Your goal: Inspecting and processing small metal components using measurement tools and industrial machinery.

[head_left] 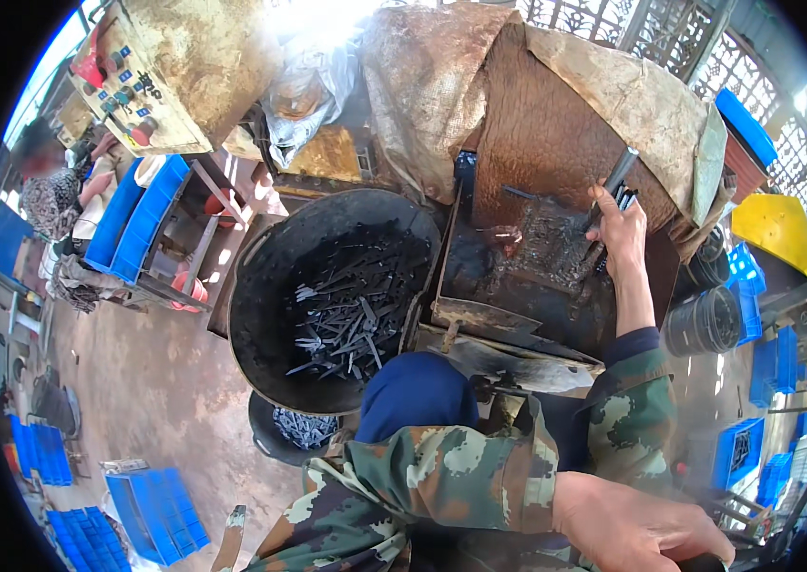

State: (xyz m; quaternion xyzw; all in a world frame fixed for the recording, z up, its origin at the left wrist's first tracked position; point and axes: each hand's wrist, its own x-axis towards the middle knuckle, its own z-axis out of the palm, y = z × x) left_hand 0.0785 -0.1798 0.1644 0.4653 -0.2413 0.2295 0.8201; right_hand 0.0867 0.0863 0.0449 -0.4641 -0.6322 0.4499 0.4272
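Note:
My right hand (621, 227) is closed around a thick grey metal rod (622, 168) and some dark metal pieces, above the right side of a wet, dark metal tray (480, 276). A rough, grimy block (556, 243) lies in this tray, just left of the hand. My left arm crosses my body to the lower right. There my left hand (637, 524) has curled fingers around something dark at the picture's edge, which I cannot make out. A big round black tub (255, 334), left of the tray, holds many loose dark metal strips (356, 319).
A smaller black bucket (265, 439) of shiny metal pieces stands below the tub. Brown sacking (432, 86) drapes behind the tray. A control panel (127, 91) is at upper left. Blue crates (155, 515) stand on the floor. A person (60, 205) sits at far left.

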